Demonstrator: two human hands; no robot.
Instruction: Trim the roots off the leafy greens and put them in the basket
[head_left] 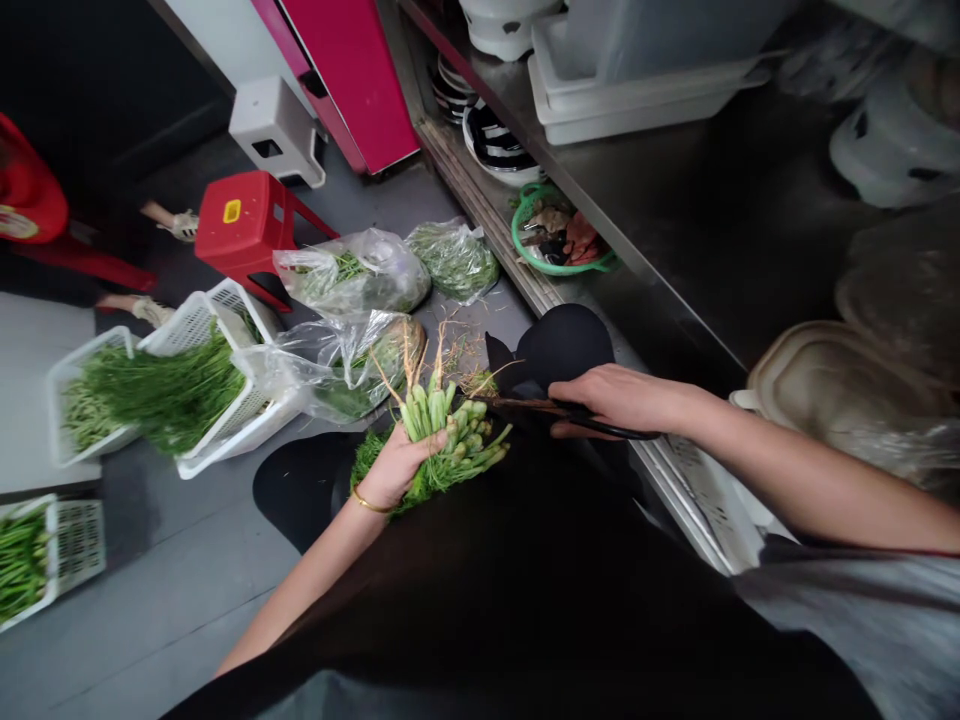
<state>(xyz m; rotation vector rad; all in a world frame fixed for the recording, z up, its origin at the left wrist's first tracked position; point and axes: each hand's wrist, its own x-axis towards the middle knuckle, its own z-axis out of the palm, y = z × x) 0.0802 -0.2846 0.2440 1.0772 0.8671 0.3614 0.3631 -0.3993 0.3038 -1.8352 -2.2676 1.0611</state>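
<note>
My left hand (409, 462) is closed around a bunch of leafy green herbs (454, 430). Its pale stem ends point up and away from me, some with long thin roots and others cut short. The feathery leaves hang below the hand, over my lap. In my right hand (611, 395) is a pair of dark scissors (536, 405), with the blades reaching left to the stem ends. Whether the blades touch a stem I cannot make out. Cut roots (472, 365) lie scattered on the floor just beyond the bunch.
White baskets of greens (217, 440) stand at left, near a red stool (247, 225) and a seated person's feet (154, 310). Clear plastic bags of greens (360, 270) lie ahead. A metal shelf (645, 230) runs along the right, with a green colander (574, 268) below.
</note>
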